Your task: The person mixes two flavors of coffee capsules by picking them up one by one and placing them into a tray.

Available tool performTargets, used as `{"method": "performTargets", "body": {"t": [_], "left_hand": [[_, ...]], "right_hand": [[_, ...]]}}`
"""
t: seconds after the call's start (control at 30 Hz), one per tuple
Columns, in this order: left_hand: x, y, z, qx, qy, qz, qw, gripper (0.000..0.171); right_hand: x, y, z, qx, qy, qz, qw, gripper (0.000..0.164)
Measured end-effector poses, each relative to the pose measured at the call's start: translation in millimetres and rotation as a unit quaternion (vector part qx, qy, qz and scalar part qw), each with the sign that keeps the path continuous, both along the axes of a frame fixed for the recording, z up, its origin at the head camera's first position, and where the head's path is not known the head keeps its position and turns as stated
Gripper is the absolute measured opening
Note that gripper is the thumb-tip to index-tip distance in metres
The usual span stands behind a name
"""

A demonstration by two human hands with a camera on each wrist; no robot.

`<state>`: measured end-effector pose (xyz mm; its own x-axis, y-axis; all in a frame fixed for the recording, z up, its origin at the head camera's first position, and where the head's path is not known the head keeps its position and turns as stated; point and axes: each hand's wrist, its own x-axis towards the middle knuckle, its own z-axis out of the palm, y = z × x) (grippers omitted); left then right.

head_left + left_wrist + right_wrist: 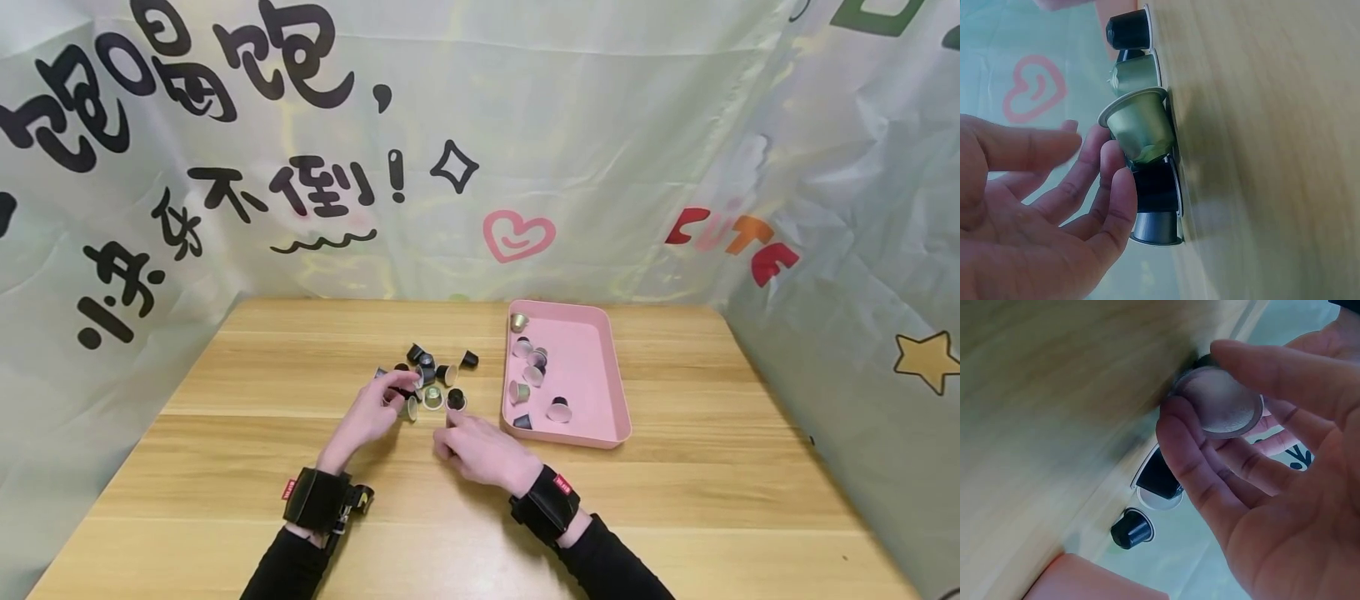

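Observation:
Several small coffee capsules lie grouped on the wooden table. My left hand (375, 410) is at the group's left side, its loosely bent fingers beside a black capsule (1159, 187) and a green capsule (1142, 128); the thumb stands apart and I see nothing pinched. My right hand (483, 450) is at the near side of the group, close to an upright black capsule (455, 398). In the right wrist view its thumb and bent fingers overlap a foil-lidded capsule (1219, 403), which appears beyond them, with no clear grip. A pale green capsule (432, 397) sits between the hands.
Right of the group lies a pink tray (592, 379) with several capsules, mostly along its left side. One black capsule (469, 360) lies apart at the back of the group. A printed cloth (600, 150) hangs behind the table (697, 467).

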<state>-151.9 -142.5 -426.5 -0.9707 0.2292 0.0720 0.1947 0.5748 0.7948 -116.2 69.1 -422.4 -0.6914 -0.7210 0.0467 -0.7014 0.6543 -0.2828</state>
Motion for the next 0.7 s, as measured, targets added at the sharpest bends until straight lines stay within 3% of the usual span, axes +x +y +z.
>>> {"method": "performTargets", "body": {"t": [0.3, 0.43, 0.7], "left_hand": [[2.3, 1, 3.6, 0.009, -0.015, -0.019, 0.9997, 0.047], [2.1, 0, 2.6, 0.006, -0.012, -0.028, 0.9995, 0.046], [3.4, 1, 1.6, -0.014, -0.014, -0.030, 0.9994, 0.045]], "right_hand": [[2.3, 15, 10.6, -0.014, -0.010, -0.016, 1.000, 0.021], [-0.5, 29, 21.2, -0.054, -0.012, -0.037, 0.998, 0.022], [-17.0, 77, 36.4, -0.119, 0.070, -0.096, 0.986, 0.018]]}}
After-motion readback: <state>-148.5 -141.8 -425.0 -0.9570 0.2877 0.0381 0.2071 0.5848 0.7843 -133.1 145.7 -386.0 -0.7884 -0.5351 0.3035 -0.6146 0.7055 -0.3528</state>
